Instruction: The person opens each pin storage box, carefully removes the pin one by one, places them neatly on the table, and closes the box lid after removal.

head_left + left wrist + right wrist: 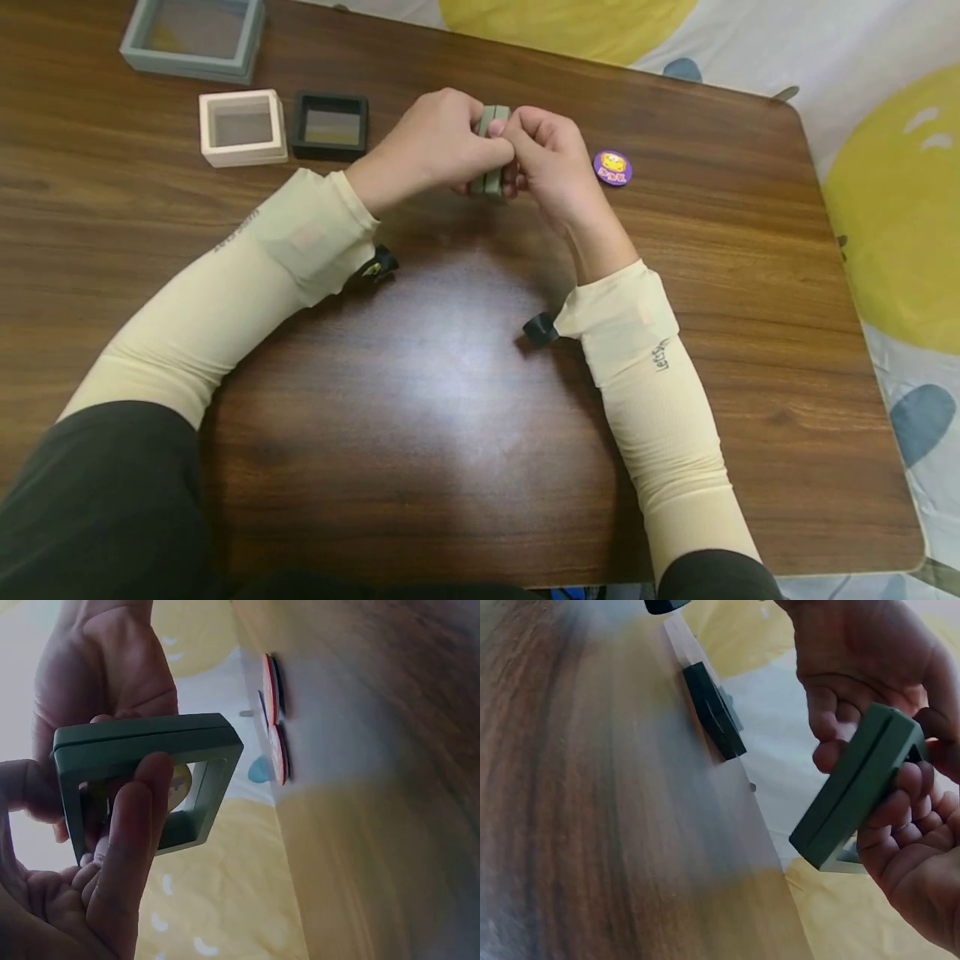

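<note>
A small sage-green display frame (492, 185) stands on edge between my hands, with a seam along its side. My left hand (442, 137) grips it from the left, thumb across the near side. From the right, my right hand (551, 158) pinches it near its top. In the left wrist view, fingers of the left hand (127, 847) lie across the window of the green frame (150, 740). A round gold disc (180, 787) shows through that opening; whether it is inside cannot be told. The right wrist view shows the frame's seamed edge (855, 787) tilted above the table.
A purple round badge (612, 167) lies right of my right hand. Red-edged round pieces (271, 690) show on the table in the left wrist view. To the left stand a black frame (330, 152), a cream frame (243, 156) and a larger grey-blue frame (187, 67).
</note>
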Available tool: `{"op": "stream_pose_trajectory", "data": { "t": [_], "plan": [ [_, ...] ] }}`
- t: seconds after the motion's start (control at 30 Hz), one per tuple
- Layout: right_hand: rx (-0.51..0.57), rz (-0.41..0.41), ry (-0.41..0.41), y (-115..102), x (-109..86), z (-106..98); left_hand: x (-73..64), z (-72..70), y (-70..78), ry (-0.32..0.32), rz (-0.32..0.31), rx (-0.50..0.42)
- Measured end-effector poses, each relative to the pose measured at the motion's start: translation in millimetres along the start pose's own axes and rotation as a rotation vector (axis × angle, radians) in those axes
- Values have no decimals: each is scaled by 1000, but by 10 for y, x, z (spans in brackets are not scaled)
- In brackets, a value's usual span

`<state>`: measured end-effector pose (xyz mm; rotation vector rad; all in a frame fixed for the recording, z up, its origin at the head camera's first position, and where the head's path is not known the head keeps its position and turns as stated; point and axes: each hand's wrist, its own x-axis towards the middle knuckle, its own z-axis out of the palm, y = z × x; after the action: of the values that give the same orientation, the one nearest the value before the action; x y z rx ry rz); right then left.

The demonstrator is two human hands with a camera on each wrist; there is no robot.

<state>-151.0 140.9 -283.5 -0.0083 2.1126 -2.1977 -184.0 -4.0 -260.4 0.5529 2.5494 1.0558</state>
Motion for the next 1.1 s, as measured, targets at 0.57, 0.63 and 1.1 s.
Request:
{"op": "stream_pose_trajectory", "data": {
  "t": [0.57, 0.63, 1.1],
  "plan": [
    [175, 79, 93, -51, 13, -59, -9, -72, -70, -127, 309, 95],
    [146, 92, 86, -63, 1, -83, -6, -64, -72, -141, 308, 85],
    [-247, 242, 53, -194, -51, -171, -1, 4, -74, -106, 258, 177]
  ]
}}
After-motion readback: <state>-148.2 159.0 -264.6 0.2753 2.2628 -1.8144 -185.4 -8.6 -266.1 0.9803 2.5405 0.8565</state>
